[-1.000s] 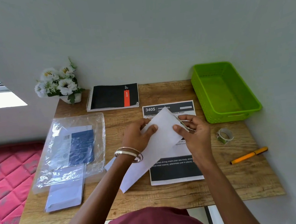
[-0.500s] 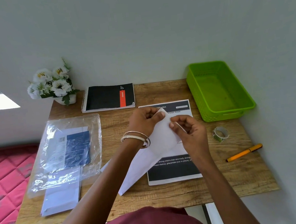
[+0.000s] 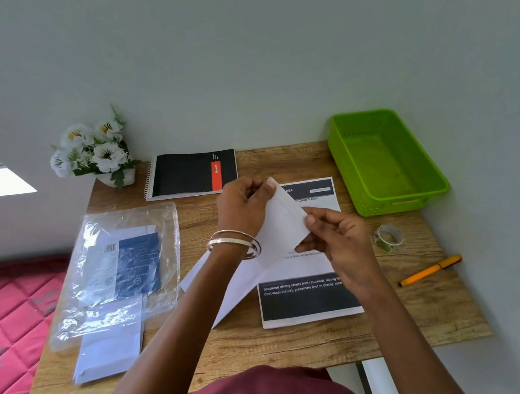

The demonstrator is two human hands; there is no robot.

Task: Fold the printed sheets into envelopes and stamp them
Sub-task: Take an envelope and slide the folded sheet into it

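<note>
While the left hand [image 3: 243,206] pinches the top corner of the white envelope [image 3: 282,226] and the right hand [image 3: 335,237] nips its right edge between thumb and fingers, the envelope hangs tilted in mid-frame, above the printed sheet [image 3: 310,300] that lies flat on the table [image 3: 298,345]. Held only at a corner and an edge, the thin paper could crease or tear if the two hands pull apart, and its flap could spring shut before anything goes in; my guess is that the sheet, still unfolded, would not fit as it lies. A slip of either pinch would drop the envelope onto the sheet. Outward from the hands I count one printed sheet, one envelope in hand, one small pile of spare envelopes [image 3: 108,348] at lower left, whose number I cannot tell, one clear bag [image 3: 124,257] above it, one notebook [image 3: 191,173] at upper centre, one flower pot [image 3: 95,152] at upper left, one green basket [image 3: 385,159] at upper right, one roll [image 3: 388,237] of what may be stamps, and one orange pen [image 3: 431,271] at right.
</note>
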